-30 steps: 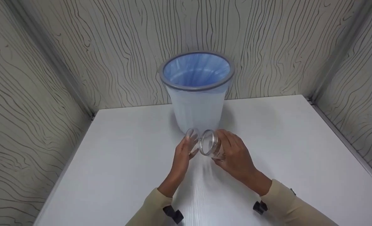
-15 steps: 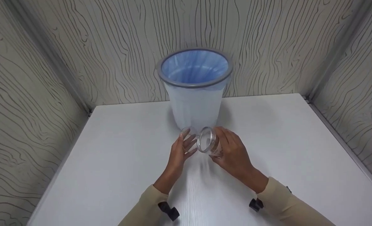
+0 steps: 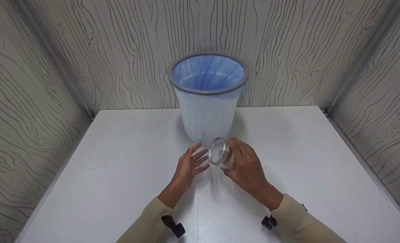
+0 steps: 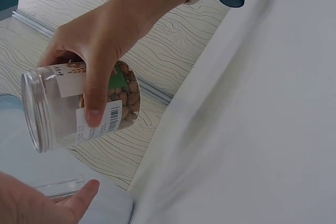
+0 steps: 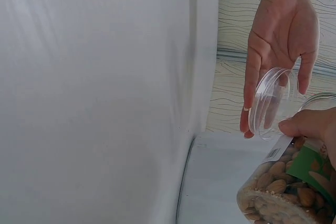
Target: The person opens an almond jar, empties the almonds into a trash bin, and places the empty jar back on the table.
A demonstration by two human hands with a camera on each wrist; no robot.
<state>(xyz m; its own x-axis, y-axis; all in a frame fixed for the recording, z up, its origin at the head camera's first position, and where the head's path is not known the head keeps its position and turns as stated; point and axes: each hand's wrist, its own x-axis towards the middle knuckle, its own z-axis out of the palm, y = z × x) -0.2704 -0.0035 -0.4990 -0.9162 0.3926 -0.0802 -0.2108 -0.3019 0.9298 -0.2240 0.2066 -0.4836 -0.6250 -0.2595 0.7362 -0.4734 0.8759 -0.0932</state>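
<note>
My right hand [image 3: 247, 167] grips a clear plastic jar [image 4: 63, 106] round its side. The jar lies tilted sideways, its uncovered mouth towards my left hand. Almonds [image 5: 275, 179] are gathered near its base, behind a green and white label. My left hand [image 3: 186, 167] holds a clear round lid [image 5: 270, 103] between thumb and outstretched fingers, just beside the jar's mouth. In the head view the lid is almost invisible against the white behind it. The right hand's fingers are partly hidden behind the jar.
A white bin [image 3: 208, 114] with a grey rim and blue liner stands on the white table [image 3: 129, 152], just beyond my hands. Wood-patterned panels [image 3: 129, 57] enclose the back and both sides, with grey metal strips [image 3: 66, 77] at the corners.
Both hands have shifted slightly left in the head view, jar and lid with them. The left hand's fingers now look more spread, and its lid has turned to be harder to see.
</note>
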